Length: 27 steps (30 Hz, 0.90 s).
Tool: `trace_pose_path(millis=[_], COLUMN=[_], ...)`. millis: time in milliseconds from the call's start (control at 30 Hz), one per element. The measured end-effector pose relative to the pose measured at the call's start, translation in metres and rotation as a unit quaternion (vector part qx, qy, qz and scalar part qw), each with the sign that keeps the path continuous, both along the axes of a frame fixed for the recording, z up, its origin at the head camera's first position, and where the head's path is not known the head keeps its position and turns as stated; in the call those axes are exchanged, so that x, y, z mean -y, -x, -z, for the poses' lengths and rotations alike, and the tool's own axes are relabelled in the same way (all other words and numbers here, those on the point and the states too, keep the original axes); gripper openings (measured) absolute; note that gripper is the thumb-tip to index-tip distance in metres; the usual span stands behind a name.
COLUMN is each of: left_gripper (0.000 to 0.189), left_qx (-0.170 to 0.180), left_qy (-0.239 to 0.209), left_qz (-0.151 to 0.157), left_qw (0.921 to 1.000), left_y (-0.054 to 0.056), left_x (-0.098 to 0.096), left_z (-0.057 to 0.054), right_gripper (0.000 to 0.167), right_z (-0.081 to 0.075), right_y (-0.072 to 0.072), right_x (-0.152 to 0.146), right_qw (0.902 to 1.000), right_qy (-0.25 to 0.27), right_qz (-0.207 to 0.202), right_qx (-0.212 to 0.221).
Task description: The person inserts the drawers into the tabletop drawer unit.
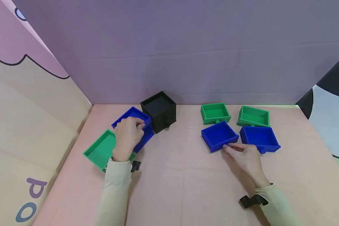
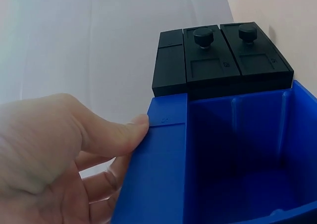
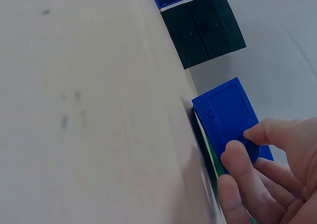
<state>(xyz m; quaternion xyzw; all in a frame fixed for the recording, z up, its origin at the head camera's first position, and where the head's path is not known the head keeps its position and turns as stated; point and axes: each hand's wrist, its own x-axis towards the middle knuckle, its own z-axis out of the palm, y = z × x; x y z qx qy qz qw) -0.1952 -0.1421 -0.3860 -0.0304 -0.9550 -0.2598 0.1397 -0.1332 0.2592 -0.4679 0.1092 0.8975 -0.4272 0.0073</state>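
Note:
My left hand (image 1: 128, 135) grips a blue cabinet shell (image 1: 134, 113) by its upper part. In the left wrist view the thumb lies on the shell's edge and the other fingers curl behind it; its open front shows a hollow inside. Right against the shell stands a black cabinet (image 1: 166, 116) with two knobbed drawer fronts. Over on the right, my right hand (image 1: 247, 157) pinches the knob of a blue drawer (image 1: 219, 135). The right wrist view shows the blue front (image 3: 223, 117) of this drawer, partly covered by the fingers.
A green cabinet shell (image 1: 100, 150) lies left of the blue one, partly behind my left forearm. A second blue drawer (image 1: 260, 138) sits beside my right hand. Two green drawers, one left (image 1: 214, 111) and one right (image 1: 255, 116), stand behind the blue ones, near the back wall (image 1: 192, 69).

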Motion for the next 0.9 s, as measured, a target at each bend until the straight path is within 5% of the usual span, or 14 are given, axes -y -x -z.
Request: trace_pose_path(millis=[333,567,900], left_gripper=[0.018,0.019,0.020], left_qx=[0.029,0.047,0.049], left_qy=[0.005,-0.007,-0.013], left_qz=[-0.019,-0.030,-0.038], left_qw=[0.9994,0.9984,0.9980], left_y=[0.002,0.002,0.003], left_x=[0.001,0.001,0.001], left_z=[-0.002,-0.002,-0.002], right_gripper=[0.043,0.046,0.030], right_z=[-0.004,-0.001,0.004], right_y=[-0.001,-0.001,0.003], right_x=[0.009,0.018,0.035], right_qw=[0.9989,0.9955,0.9658], right_qy=[0.030,0.082,0.243], right_qz=[-0.028,-0.046,-0.055], right_qx=[-0.023,0.017,0.074])
